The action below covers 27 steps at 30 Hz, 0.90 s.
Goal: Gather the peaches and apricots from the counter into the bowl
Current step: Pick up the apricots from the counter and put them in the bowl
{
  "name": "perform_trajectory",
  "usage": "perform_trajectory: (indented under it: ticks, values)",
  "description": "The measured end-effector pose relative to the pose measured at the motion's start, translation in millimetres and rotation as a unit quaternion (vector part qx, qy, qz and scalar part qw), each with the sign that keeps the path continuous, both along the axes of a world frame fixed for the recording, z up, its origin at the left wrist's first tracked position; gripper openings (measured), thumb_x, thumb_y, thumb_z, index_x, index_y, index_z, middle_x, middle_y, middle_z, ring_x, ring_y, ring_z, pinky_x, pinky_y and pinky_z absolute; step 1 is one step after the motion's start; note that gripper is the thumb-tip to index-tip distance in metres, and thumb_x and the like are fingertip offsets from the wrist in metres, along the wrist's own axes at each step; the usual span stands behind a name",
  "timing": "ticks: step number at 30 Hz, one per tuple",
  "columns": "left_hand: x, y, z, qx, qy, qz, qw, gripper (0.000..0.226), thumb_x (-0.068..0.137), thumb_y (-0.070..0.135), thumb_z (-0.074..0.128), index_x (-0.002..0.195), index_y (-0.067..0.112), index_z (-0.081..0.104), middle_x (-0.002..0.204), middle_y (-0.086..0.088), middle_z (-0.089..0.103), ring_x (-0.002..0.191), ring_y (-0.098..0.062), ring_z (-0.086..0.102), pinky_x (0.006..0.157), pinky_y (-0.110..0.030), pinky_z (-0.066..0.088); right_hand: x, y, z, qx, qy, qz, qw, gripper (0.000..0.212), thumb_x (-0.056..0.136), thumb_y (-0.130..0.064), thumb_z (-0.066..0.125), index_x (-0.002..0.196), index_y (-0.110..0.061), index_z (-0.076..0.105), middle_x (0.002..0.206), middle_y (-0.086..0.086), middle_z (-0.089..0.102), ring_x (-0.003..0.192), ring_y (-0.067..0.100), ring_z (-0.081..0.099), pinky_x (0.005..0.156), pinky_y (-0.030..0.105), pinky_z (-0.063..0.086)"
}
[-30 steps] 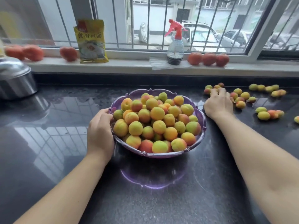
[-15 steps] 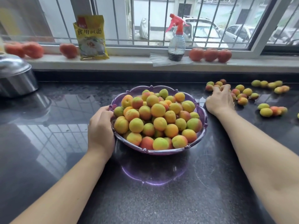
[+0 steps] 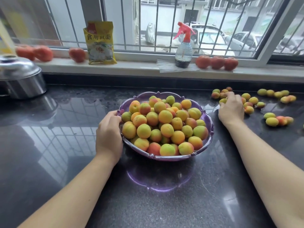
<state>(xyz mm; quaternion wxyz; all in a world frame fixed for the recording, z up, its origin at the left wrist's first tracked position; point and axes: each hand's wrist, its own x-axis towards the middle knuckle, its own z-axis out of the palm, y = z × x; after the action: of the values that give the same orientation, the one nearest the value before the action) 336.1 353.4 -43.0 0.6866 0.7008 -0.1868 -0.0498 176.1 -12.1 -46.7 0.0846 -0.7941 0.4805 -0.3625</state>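
Steadying a scalloped translucent purple plastic bowl heaped with yellow-orange fruit, the left hand curls its fingers over the bowl's left rim on a glossy black speckled stone desk. The right hand reaches out to the right of the bowl — its fingers bent down onto a loose cluster of small peaches and apricots lying on the desk, closing round at least one yellow-green fruit at its thumb side. More fruit lies scattered farther right: a row near the back edge and a small group nearer the front, both apart from the hand. Along the pale windowsill stand a yellow printed packet and a clear spray bottle with a red trigger, flanked by red tomatoes. A lidded steel pot sits at the desk's far left.
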Motion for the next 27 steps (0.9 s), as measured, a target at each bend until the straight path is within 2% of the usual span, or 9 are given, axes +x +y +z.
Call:
perform_trajectory:
  ticks: [4,6,9,11,13,16,18,21,27]
  values:
    - [-2.8,0.8,3.4,0.012,-0.004,-0.005,1.0,0.032,0.085,0.036,0.041,0.083,0.021,0.069,0.082,0.004,0.068,0.072,-0.003,0.055,0.075,-0.041,0.044,-12.4,30.9,18.3,0.027,-0.102,0.073,0.992,0.034,0.098,-0.014,0.06,0.132,-0.015,0.066,0.132,0.02,0.056,0.122,0.035,0.054,0.111,0.039,0.039]
    - [-3.9,1.4,5.0,0.018,-0.003,-0.006,1.0,0.032,0.085,0.037,0.04,0.083,0.02,0.068,0.08,0.006,0.068,0.076,-0.006,0.057,0.076,-0.041,0.044,-19.0,62.0,40.4,0.069,-0.146,0.13,0.978,0.031,0.097,-0.019,0.063,0.127,-0.02,0.069,0.128,0.014,0.062,0.113,0.027,0.063,0.104,0.039,0.049]
    - [-5.6,3.7,6.4,0.022,0.008,-0.012,1.0,0.036,0.085,0.037,0.041,0.085,0.013,0.068,0.082,0.0,0.069,0.082,-0.016,0.059,0.079,-0.043,0.046,-32.9,133.0,87.9,0.157,-0.202,0.254,0.933,0.031,0.095,-0.016,0.068,0.125,-0.026,0.068,0.112,0.003,0.073,0.1,0.015,0.072,0.09,0.029,0.056]
    - [-7.3,5.4,8.8,0.023,0.015,-0.018,0.999,0.038,0.084,0.037,0.042,0.088,0.009,0.067,0.087,-0.007,0.07,0.085,-0.022,0.06,0.082,-0.048,0.048,-42.2,182.4,113.0,0.199,-0.165,0.345,0.902,0.031,0.094,-0.011,0.07,0.123,-0.023,0.067,0.104,-0.003,0.075,0.092,0.008,0.074,0.08,0.02,0.058]
    - [-8.8,7.5,11.0,0.024,0.018,-0.022,0.999,0.04,0.085,0.038,0.042,0.09,0.007,0.067,0.089,-0.008,0.071,0.087,-0.024,0.061,0.082,-0.047,0.048,-43.9,219.2,121.9,0.204,-0.093,0.401,0.888,0.029,0.09,-0.016,0.074,0.118,-0.024,0.069,0.098,-0.008,0.076,0.087,0.005,0.073,0.075,0.016,0.057]
    - [-12.1,10.9,14.2,0.034,0.015,-0.032,0.999,0.037,0.09,0.036,0.042,0.09,0.009,0.068,0.085,-0.002,0.07,0.083,-0.015,0.059,0.074,-0.037,0.045,-36.9,241.9,109.0,0.088,0.052,0.39,0.915,0.026,0.084,-0.031,0.081,0.108,-0.028,0.073,0.087,-0.019,0.067,0.083,0.002,0.064,0.073,0.013,0.048]
    - [-13.1,12.8,15.0,0.046,0.011,-0.039,0.998,0.035,0.091,0.037,0.042,0.086,0.013,0.066,0.081,0.002,0.068,0.083,-0.014,0.059,0.074,-0.038,0.045,-31.5,248.7,98.1,0.025,0.107,0.394,0.913,0.026,0.082,-0.037,0.082,0.105,-0.028,0.074,0.09,-0.02,0.064,0.088,0.002,0.057,0.078,0.017,0.045]
    - [-11.5,13.5,14.2,0.056,0.011,-0.042,0.997,0.04,0.088,0.042,0.04,0.088,0.012,0.066,0.084,-0.002,0.07,0.09,-0.024,0.064,0.084,-0.049,0.049,-24.8,254.2,88.9,-0.027,0.121,0.4,0.908,0.024,0.083,-0.043,0.079,0.103,-0.03,0.073,0.097,-0.022,0.061,0.097,0.004,0.048,0.088,0.025,0.041]
    - [-10.5,13.8,14.1,0.062,-0.001,-0.045,0.997,0.043,0.088,0.042,0.039,0.09,0.008,0.065,0.089,-0.007,0.071,0.093,-0.029,0.063,0.086,-0.052,0.051,-17.1,254.6,85.8,-0.058,0.116,0.399,0.908,0.013,0.087,-0.041,0.075,0.092,-0.03,0.071,0.086,-0.022,0.058,0.088,0.002,0.047,0.08,0.022,0.034]
